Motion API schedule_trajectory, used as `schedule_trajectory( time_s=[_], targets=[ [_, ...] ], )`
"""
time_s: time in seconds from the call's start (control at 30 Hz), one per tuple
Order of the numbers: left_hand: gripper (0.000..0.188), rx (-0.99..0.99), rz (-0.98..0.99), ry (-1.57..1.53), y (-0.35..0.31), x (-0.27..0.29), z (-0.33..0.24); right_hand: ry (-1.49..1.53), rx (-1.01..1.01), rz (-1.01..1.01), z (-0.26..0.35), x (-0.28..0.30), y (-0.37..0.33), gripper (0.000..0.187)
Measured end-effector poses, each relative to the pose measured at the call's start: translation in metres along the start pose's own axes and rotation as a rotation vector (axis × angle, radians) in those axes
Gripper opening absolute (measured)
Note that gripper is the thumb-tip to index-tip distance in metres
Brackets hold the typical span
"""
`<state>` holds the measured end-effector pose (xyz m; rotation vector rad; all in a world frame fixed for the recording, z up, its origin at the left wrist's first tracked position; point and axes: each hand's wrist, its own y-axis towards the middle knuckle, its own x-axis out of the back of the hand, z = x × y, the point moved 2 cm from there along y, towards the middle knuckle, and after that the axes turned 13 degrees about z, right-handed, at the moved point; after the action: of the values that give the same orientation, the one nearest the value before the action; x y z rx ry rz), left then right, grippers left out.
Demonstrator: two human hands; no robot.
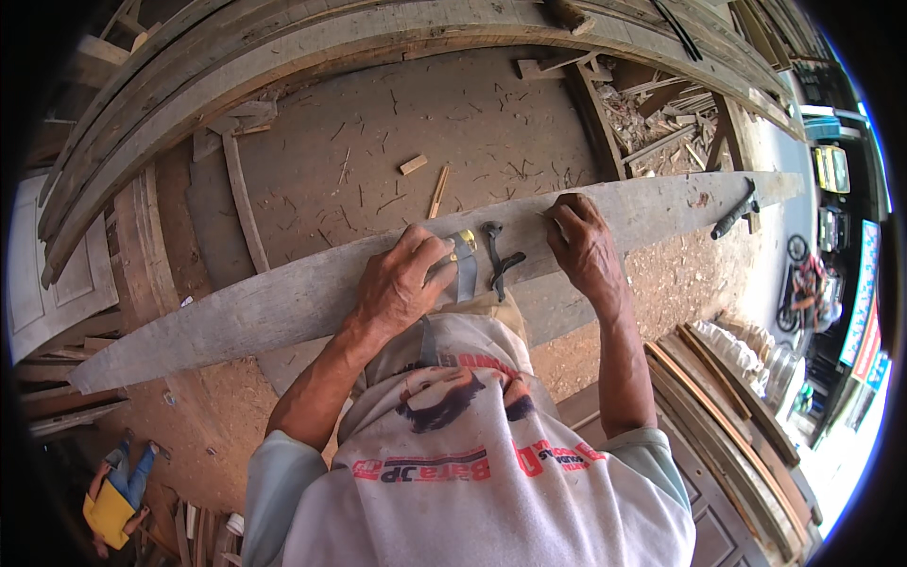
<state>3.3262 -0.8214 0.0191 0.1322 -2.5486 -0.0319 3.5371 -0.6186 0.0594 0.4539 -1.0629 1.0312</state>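
A long grey wooden plank (283,288), its left end tapering, lies crosswise in front of me. My left hand (404,276) rests over the plank with its fingers curled closed; whatever is in them is hidden. Beside those fingers are a small yellow piece (463,244) and a grey strip (468,276), their kind unclear. Between my hands a dark tool with a bent end (497,257) lies on the wood. My right hand (584,248) is closed in a pinch at the plank's far edge, around something too small to name. Farther right, a black-handled tool (735,212) lies across the plank.
Long stacked beams (397,38) run across the far side. Wood scraps (414,164) litter the ground. Boards and a panelled door (709,510) lean at the lower right. A person in a yellow top (109,510) is at lower left. A motorcycle (801,288) is on the right.
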Motion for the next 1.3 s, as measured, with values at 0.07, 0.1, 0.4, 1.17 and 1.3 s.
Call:
schedule_trajectory(
  time_s=[0.07, 0.1, 0.4, 1.17, 1.3],
  targets=[
    [0.036, 0.000, 0.000, 0.001, 0.000, 0.001, 0.000, -0.003, 0.011, -0.014, 0.000, 0.000, 0.000, 0.020],
    [0.036, -0.001, 0.000, 0.002, 0.000, 0.001, 0.000, -0.004, 0.016, -0.020, 0.000, -0.001, 0.000, 0.020],
    [0.036, 0.003, -0.001, -0.006, 0.000, 0.001, -0.001, 0.059, 0.032, -0.042, -0.002, -0.002, -0.001, 0.020],
    [0.030, -0.003, -0.036, 0.111, -0.002, -0.014, 0.003, -0.059, 0.107, -0.049, -0.008, -0.012, -0.008, 0.015],
    [0.025, 0.008, -0.075, 0.047, -0.006, -0.016, 0.009, 0.032, -0.004, 0.018, 0.000, -0.011, -0.003, 0.021]
  ],
)
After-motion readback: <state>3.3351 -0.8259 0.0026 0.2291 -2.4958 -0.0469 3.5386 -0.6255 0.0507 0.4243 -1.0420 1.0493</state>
